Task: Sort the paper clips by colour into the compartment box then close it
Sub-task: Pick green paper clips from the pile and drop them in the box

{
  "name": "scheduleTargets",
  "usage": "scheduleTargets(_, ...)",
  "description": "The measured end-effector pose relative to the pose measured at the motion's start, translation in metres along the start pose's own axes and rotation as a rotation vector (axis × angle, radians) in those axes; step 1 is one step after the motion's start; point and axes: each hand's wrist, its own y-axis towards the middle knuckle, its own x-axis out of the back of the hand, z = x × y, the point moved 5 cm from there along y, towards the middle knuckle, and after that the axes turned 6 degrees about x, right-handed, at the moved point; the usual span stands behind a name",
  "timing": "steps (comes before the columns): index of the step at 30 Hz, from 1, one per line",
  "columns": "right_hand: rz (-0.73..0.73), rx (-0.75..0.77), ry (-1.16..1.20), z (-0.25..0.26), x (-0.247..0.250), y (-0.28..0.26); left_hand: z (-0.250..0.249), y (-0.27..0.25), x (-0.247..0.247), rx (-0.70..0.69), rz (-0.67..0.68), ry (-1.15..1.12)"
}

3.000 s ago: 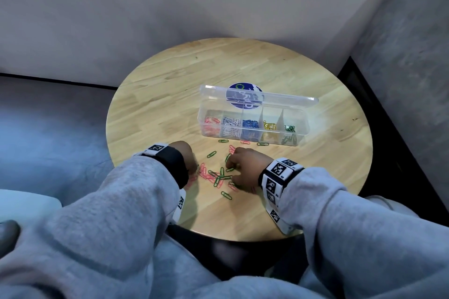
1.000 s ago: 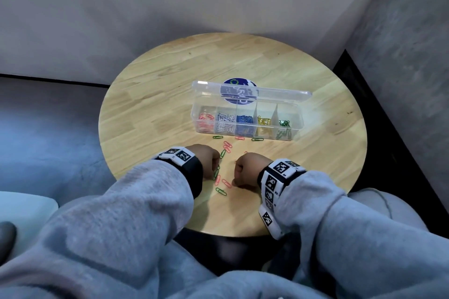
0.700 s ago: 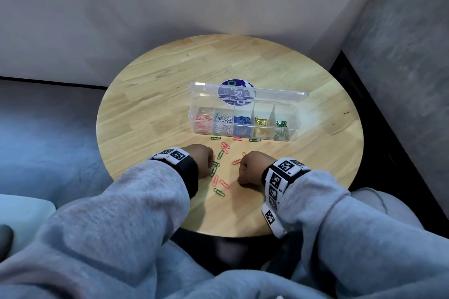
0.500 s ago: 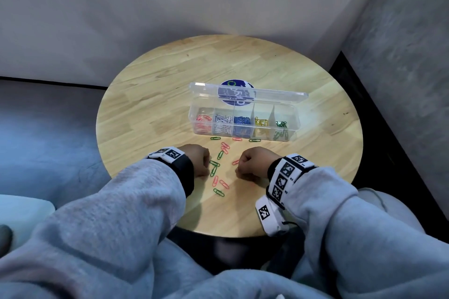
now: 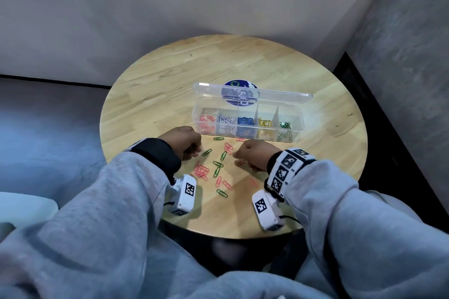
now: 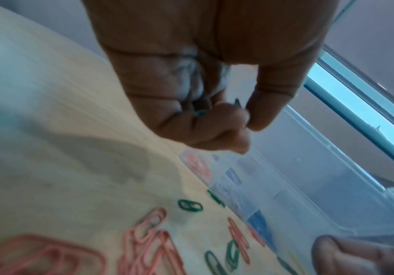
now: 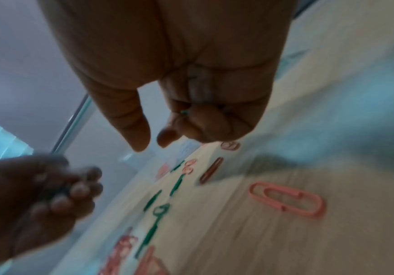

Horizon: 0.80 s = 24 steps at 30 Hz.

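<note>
A clear compartment box [image 5: 297, 114] stands open on the round wooden table [image 5: 170, 75], its lid upright at the back. From left to right its cells hold pink, white, blue, yellow and green clips. Loose green paper clips [image 5: 218, 164] and pink paper clips [image 5: 201, 171] lie in front of it, between my hands. My left hand [image 5: 187, 141] is curled into a fist near the box's left end; the left wrist view shows green clips [image 6: 199, 111] inside its fingers [image 6: 217, 119]. My right hand [image 5: 252, 156] is curled too, with a green clip end [image 7: 184, 112] showing in its fingers [image 7: 205, 122].
A blue round sticker [image 5: 239, 85] shows through the lid. One pink clip [image 7: 287, 199] lies alone to the right of my right hand. A pale wall [image 5: 170, 7] runs behind the table and a grey textured wall [image 5: 408, 56] stands close on the right.
Both fists have risen off the clip pile and moved forward towards the box. The pink heap that the left hand covered now lies bare near my left wrist.
</note>
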Motion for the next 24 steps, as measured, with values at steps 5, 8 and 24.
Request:
scheduleTargets(5,-0.067,0.235,-0.607,0.021,-0.012,0.007,-0.001,-0.006,0.003,0.014,0.023,-0.227)
scheduleTargets(8,-0.067,0.282,-0.741,0.024,-0.021,0.011,0.003,-0.007,0.004,0.037,0.045,-0.382)
scheduleTargets(24,-0.086,0.332,-0.802,0.027,-0.034,0.017,-0.003,0.012,-0.011,-0.048,-0.160,0.677)
